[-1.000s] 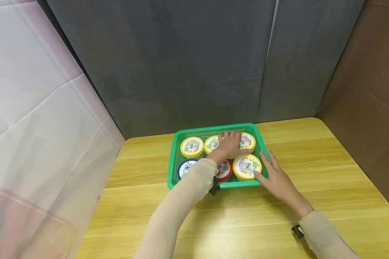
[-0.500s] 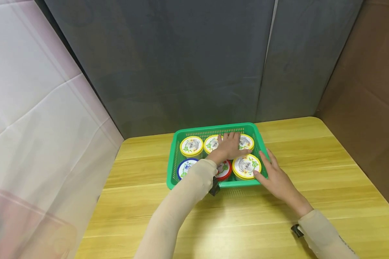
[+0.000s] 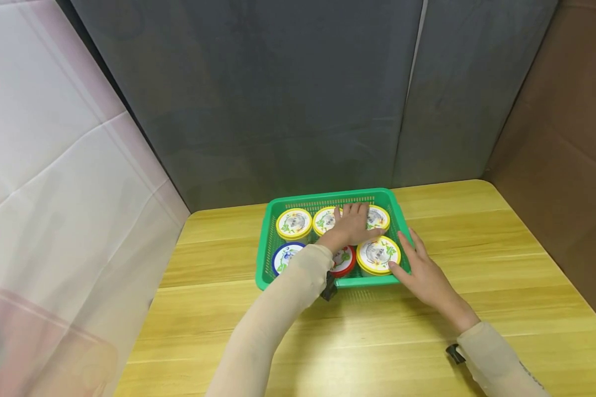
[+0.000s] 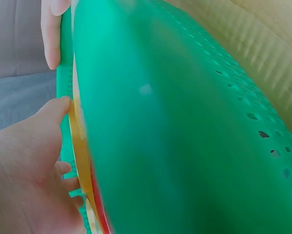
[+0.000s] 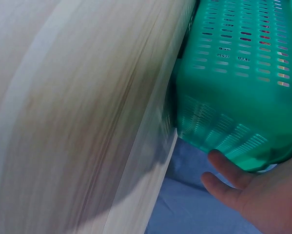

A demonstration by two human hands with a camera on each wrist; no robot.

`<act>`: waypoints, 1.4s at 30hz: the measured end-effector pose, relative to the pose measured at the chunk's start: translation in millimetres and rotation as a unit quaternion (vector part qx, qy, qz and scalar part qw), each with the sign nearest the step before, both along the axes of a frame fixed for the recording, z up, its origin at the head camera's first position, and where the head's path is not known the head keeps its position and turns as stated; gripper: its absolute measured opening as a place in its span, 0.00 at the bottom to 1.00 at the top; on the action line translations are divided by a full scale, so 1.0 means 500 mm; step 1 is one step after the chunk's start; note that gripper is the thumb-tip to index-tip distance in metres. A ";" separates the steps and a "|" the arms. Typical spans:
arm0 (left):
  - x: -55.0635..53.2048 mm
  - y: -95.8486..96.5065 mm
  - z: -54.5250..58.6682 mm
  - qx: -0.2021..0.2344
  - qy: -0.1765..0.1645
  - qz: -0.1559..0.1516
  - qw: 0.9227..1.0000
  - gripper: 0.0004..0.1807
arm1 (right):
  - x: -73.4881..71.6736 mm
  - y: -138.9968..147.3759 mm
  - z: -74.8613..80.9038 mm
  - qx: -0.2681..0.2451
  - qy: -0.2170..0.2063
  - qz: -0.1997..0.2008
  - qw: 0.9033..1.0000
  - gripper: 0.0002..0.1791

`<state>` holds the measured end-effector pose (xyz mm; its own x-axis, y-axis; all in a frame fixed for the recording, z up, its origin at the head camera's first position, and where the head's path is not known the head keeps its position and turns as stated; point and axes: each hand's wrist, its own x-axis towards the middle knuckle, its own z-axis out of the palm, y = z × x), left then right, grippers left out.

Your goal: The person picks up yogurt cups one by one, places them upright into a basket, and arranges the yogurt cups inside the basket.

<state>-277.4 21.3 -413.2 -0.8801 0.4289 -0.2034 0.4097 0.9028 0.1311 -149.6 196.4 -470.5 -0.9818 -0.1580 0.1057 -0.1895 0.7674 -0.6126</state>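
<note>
Round jars with printed lids stand in a green plastic basket (image 3: 263,242). My left hand (image 3: 351,225) lies flat over the back row, palm down, between a yellow-lidded jar (image 3: 324,219) and the far-right yellow-lidded jar (image 3: 379,216). Its outstretched fingers appear to rest on the lids. Below its wrist shows a red-lidded jar (image 3: 346,263), partly covered by the sleeve. At the basket's near right corner my right hand (image 3: 429,281) is spread. Its thumb touches the edge of the near-right yellow-lidded jar (image 3: 378,255), while its other fingers extend along the basket's outside wall (image 5: 233,107).
Another yellow-lidded jar (image 3: 294,224) sits in the basket's far left corner. A blue-lidded jar (image 3: 284,258) in front of it is partly behind the left sleeve. The wooden table (image 3: 203,309) meets a dark grey panel (image 3: 278,110) behind the basket.
Both hands and the jars hold almost the same positions. The far-right jar's lid has shifted very slightly toward the person since the oldest frame.
</note>
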 end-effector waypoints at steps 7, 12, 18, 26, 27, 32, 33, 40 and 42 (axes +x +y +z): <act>0.002 -0.003 -0.002 0.006 0.003 0.008 1.000 0.44 | -0.002 0.000 -0.001 -0.004 0.000 0.003 1.000 0.44; 0.001 -0.007 -0.006 0.009 -0.003 0.014 1.000 0.45 | -0.003 -0.002 -0.002 -0.004 -0.004 0.006 1.000 0.45; 0.002 -0.011 -0.006 0.006 -0.005 0.018 1.000 0.46 | -0.005 -0.001 0.002 0.000 -0.007 0.009 1.000 0.45; 0.004 -0.026 0.014 0.030 0.000 0.018 0.999 0.43 | -0.008 0.007 0.004 0.003 -0.020 0.014 1.000 0.45; 0.004 -0.031 0.018 0.037 0.003 0.018 0.999 0.42 | -0.009 0.009 0.003 0.003 -0.023 0.015 1.000 0.46; 0.011 -0.075 0.040 0.096 0.011 0.008 0.995 0.37 | -0.014 0.019 0.001 0.008 -0.036 0.016 0.999 0.47; 0.013 -0.088 0.046 0.108 0.014 0.007 0.994 0.37 | -0.014 0.020 0.002 0.009 -0.038 0.016 0.999 0.47; 0.041 -0.180 0.067 0.148 0.053 0.014 0.987 0.36 | -0.010 0.032 0.007 0.023 -0.042 0.022 0.999 0.48; 0.053 -0.207 0.064 0.148 0.065 0.015 0.987 0.35 | -0.009 0.035 0.009 0.028 -0.043 0.023 0.998 0.48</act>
<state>-251.1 -82.1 -381.3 -0.9041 0.4251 0.0427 0.4134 0.8453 0.3385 -154.3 214.0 -466.1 -0.9783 -0.2067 0.0113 -0.1741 0.7922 -0.5849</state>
